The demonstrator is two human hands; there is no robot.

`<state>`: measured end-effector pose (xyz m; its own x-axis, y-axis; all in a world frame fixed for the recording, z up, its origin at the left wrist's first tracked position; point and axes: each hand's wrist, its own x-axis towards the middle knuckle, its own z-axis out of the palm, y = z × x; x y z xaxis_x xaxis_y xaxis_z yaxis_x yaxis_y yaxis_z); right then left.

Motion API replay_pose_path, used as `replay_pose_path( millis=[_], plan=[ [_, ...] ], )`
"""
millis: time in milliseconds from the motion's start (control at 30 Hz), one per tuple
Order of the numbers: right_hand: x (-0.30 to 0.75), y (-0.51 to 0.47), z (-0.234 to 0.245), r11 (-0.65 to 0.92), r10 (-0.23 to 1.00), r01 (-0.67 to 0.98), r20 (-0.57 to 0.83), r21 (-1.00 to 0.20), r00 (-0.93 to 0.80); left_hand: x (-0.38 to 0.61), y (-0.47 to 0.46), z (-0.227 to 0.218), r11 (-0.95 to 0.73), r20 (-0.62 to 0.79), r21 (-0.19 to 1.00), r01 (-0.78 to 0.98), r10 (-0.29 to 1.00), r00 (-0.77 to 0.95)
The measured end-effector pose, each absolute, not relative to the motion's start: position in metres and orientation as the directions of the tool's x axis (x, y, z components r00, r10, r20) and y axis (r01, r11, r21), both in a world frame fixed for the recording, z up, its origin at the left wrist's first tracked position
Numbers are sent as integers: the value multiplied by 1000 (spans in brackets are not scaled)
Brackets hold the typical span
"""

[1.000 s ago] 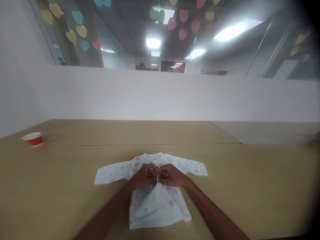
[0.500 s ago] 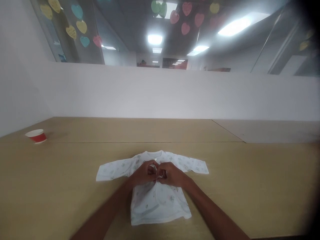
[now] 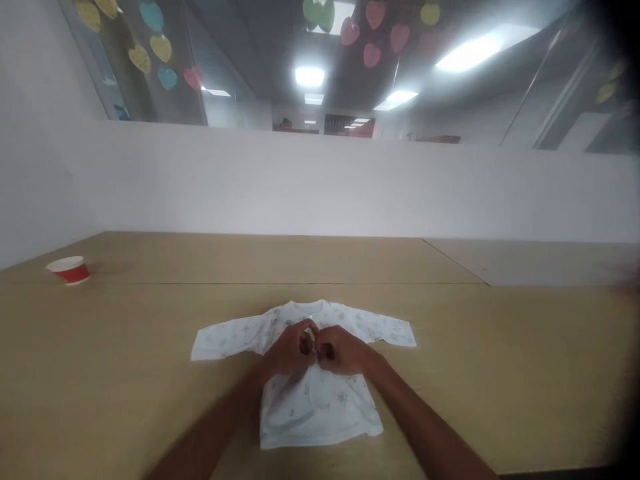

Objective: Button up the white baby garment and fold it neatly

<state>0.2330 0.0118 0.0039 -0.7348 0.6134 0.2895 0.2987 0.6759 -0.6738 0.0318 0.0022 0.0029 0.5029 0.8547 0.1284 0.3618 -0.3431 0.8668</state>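
Note:
A small white long-sleeved baby shirt (image 3: 325,413) with a faint printed pattern lies face up on the table, its neckline away from me and both sleeves spread sideways. Over the front opening, my left hand (image 3: 295,347) is closed, thumb and fingers pinching the shirt's front edge. Right beside it, my right hand (image 3: 341,350) is closed on the same strip of cloth, fingertips meeting those of the left. A small fastener shows near the collar, just above the hands. What lies between the fingertips is hidden.
A red and white paper cup (image 3: 71,271) stands at the far left of the wooden table (image 3: 500,373). Behind the table rises a white wall (image 3: 300,180), topped by a window with heart-shaped notes (image 3: 349,31). Thin seams cross the tabletop.
Both hands stay at the shirt's front, their fingers shifting slightly and the pinched cloth settling a little lower. The whole view has shifted slightly.

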Motion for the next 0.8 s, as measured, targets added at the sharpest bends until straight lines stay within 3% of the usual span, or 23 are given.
replay_pose_path(
  millis=[167,233,333,400,567,800],
  plan=[
    [248,15,20,521,661,383,77,-763,-747,16,3,21,-338,-17,864,374,722,692],
    [253,10,28,484,669,395,39,-781,-742,10,-4,33,-371,-14,810,455,762,647],
    [260,-15,35,557,713,423,150,-715,-685,0,-35,47,-401,71,674,621,872,485],
    [267,-41,33,622,725,482,222,-617,-652,-8,-64,49,-403,21,612,681,868,495],
    [293,-99,12,621,748,559,203,-550,-632,-23,-119,28,-427,-90,472,771,847,524],
    [300,-108,-4,616,774,625,223,-479,-593,-14,-123,18,-512,0,353,783,837,548]
  ],
)
